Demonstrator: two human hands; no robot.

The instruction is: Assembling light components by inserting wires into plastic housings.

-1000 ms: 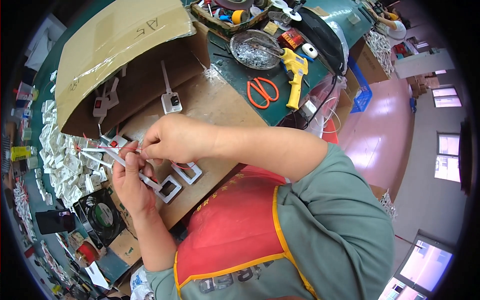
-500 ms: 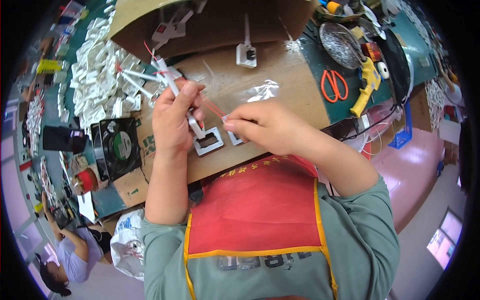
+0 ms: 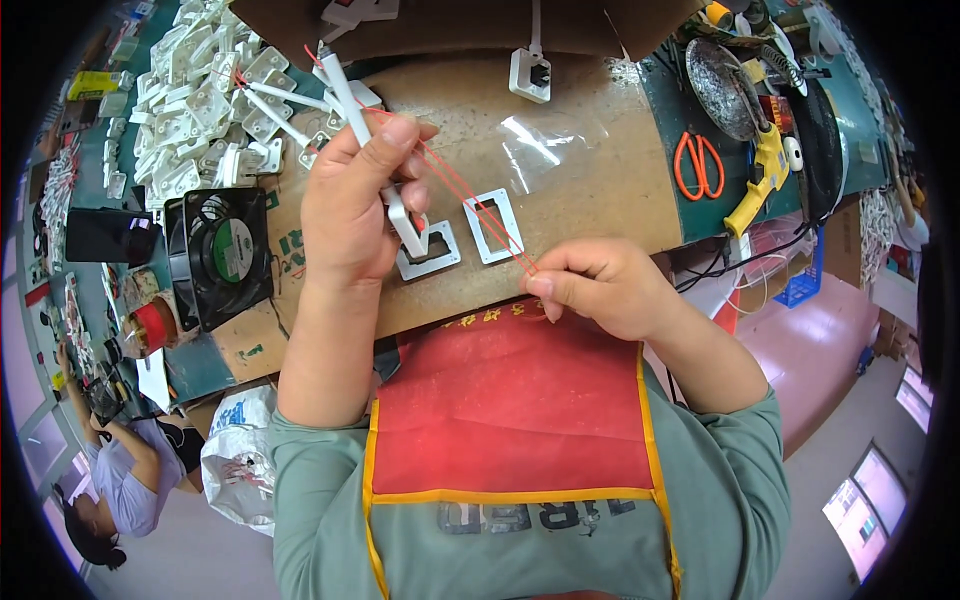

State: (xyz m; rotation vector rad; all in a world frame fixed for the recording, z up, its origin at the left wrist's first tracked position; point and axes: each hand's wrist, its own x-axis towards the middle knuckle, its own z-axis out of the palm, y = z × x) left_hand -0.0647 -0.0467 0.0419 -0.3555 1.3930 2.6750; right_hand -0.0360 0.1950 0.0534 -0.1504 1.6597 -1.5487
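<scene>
My left hand (image 3: 365, 200) is closed round a white plastic part (image 3: 344, 98) made of a tube with a square head. The head sticks out below my fingers. Thin red wires (image 3: 468, 192) stretch from beside that hand down to my right hand (image 3: 600, 288), which pinches their ends near the table's front edge. Beneath the wires lies a white rectangular frame (image 3: 503, 246) on the brown board. A second white frame with a dark centre (image 3: 430, 262) lies just below the held part's head.
A heap of white plastic parts (image 3: 200, 120) and a black fan (image 3: 220, 255) stand on the left. A cardboard box (image 3: 460, 30) is at the back, one white part (image 3: 530, 75) before it. Orange scissors (image 3: 699, 165) and a yellow glue gun (image 3: 760, 180) lie right.
My right hand has moved right and toward me, drawing the red wires out long and straight. The left hand still grips the white part. The view has shifted slightly.
</scene>
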